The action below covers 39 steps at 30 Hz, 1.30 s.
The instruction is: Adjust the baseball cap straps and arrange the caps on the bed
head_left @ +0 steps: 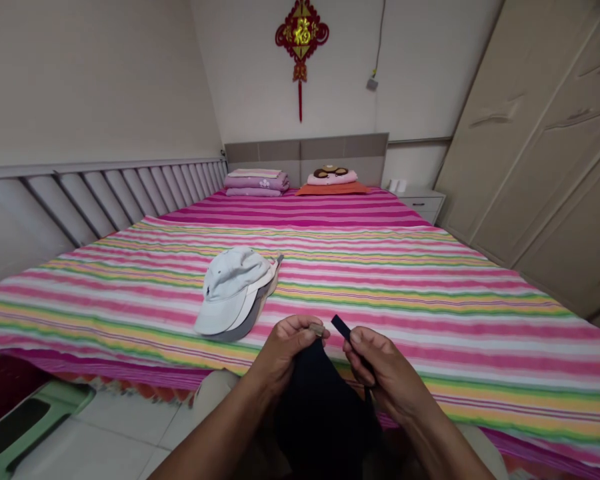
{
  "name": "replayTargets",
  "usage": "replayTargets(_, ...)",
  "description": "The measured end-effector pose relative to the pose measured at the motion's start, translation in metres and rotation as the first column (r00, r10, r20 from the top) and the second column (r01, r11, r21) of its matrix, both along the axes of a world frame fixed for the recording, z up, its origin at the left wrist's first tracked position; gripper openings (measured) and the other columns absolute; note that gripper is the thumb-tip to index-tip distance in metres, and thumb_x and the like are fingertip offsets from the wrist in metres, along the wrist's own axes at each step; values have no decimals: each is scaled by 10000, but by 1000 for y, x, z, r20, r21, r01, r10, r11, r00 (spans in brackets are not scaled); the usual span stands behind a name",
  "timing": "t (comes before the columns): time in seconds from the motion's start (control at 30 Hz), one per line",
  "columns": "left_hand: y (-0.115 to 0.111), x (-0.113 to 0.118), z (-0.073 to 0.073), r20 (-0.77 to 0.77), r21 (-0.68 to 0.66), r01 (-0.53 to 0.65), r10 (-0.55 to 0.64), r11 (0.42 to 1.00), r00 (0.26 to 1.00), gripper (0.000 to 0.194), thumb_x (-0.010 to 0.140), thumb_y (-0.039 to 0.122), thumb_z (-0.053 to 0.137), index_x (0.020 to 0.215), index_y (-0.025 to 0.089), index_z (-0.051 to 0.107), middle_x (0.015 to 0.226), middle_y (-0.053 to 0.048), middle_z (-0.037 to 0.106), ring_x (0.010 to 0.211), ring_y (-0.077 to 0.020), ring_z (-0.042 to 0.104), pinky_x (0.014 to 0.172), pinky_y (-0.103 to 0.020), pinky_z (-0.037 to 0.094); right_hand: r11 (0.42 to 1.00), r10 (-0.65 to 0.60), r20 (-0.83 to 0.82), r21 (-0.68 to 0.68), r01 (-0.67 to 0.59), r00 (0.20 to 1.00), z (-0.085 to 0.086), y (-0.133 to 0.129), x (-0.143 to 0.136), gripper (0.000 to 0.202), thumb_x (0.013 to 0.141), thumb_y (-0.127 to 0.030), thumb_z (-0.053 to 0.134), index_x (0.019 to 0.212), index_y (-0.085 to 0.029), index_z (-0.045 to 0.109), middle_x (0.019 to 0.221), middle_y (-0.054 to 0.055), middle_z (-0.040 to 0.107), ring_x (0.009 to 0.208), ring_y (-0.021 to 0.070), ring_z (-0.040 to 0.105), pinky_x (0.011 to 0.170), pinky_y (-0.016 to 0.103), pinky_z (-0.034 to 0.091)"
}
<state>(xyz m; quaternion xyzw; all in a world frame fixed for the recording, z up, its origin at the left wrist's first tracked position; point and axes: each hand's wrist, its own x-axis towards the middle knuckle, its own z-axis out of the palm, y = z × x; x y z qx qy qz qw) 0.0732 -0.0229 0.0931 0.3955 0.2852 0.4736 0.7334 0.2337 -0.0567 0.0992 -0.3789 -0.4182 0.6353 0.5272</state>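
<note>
Low in the middle, a dark cap (pixel 320 407) hangs over my lap, its lower part lost in shadow. My left hand (pixel 285 350) is closed on the cap's edge at a small brass-coloured buckle (pixel 317 329), pinched between thumb and fingers. Opposite it, my right hand (pixel 380 367) pinches the cap's dark strap (pixel 341 327). The strap's free end sticks up toward the buckle, with a small gap between them. To the left on the bed, a nested stack of caps (pixel 237 273) lies with a pale blue one on top, and white and grey brims show beneath.
A striped sheet (pixel 380 280) covers the bed before me. Folded purple bedding (pixel 257 182) and a pink pillow (pixel 331 177) lie by the headboard (pixel 340 153). A green stool (pixel 40 427) stands lower left. The wardrobe (pixel 545 147) and nightstand (pixel 423 203) are right.
</note>
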Motion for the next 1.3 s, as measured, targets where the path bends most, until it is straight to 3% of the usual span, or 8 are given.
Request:
replayTargets(0.1, 4, 1, -6, 157, -108, 82, -65, 991, 985, 281, 567, 278, 731, 781, 135, 617, 720, -37, 639, 634, -112, 583, 655, -233, 431, 1000, 6, -2, -3, -6, 1000, 4, -1, 2, 278, 676, -388, 623, 574, -137, 558, 446, -42, 442, 350, 20, 232, 384, 213, 98)
replayTargets(0.2, 7, 4, -10, 212, -146, 99, -67, 984, 975, 298, 547, 288, 744, 764, 134, 611, 703, -21, 627, 603, -100, 580, 682, -246, 441, 999, 15, -32, -36, -16, 999, 7, -2, 2, 266, 652, -370, 637, 551, -144, 539, 444, -44, 450, 341, 18, 221, 388, 216, 114)
replayTargets(0.47, 9, 8, -8, 173, -82, 81, -66, 993, 983, 276, 541, 282, 745, 742, 126, 638, 652, -18, 630, 564, -102, 568, 620, -230, 443, 993, 65, -94, -90, -73, 993, 6, -1, -3, 233, 653, -323, 615, 534, -144, 525, 416, -52, 431, 329, 23, 231, 383, 214, 130)
replayTargets(0.73, 6, 6, -3, 123, -45, 35, -29, 998, 992, 280, 531, 271, 755, 760, 136, 668, 714, -36, 674, 664, -109, 597, 692, -212, 432, 989, 67, -135, -119, -84, 989, 5, -1, -5, 230, 657, -304, 610, 534, -151, 490, 427, -53, 440, 325, 19, 226, 373, 208, 119)
replayTargets(1.07, 4, 5, -5, 40, -29, -64, 65, 998, 997, 293, 498, 241, 770, 763, 147, 687, 693, -25, 675, 653, -111, 592, 680, -215, 411, 992, 55, -124, -109, -69, 991, 0, -3, -8, 243, 699, -337, 600, 576, -138, 530, 395, -67, 406, 324, 21, 226, 377, 204, 136)
replayTargets(1.3, 0, 5, -1, 21, -19, -64, 64, 998, 998, 288, 496, 235, 766, 763, 156, 691, 701, -28, 679, 655, -115, 595, 679, -224, 413, 985, 145, -64, -86, -150, 987, 0, -4, -8, 274, 748, -378, 556, 601, -151, 515, 352, -68, 384, 330, 43, 238, 356, 198, 160)
